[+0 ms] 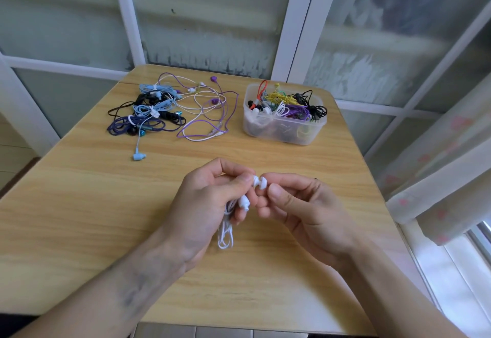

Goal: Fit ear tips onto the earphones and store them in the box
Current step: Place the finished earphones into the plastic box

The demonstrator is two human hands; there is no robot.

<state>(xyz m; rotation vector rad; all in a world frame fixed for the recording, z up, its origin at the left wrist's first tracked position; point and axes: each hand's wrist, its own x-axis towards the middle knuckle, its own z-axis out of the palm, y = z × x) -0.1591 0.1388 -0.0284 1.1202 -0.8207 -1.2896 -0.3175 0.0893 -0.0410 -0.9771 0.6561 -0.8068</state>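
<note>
1. Gripping a white earbud (255, 180) between thumb and forefinger, the left hand (212, 205) is held above the wooden table (106, 218), with the bundled white cable (225, 234) curled into its palm.
2. A second white earbud (244, 202) is seen against the left fingers.
3. A white ear tip (263, 184) is pinched by the right hand (300, 210) and is touching the gripped earbud.
4. The clear plastic box (284, 129), filled with coloured earphones, is set well apart at the table's far right.
5. A tangled pile of earphones (164, 109) is spread at the far left.

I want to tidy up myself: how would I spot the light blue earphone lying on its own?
Start at the wooden table, then find the tangled pile of earphones at its far left. One light blue earphone trails out toward the person on a thin cable, apart from the rest.
</note>
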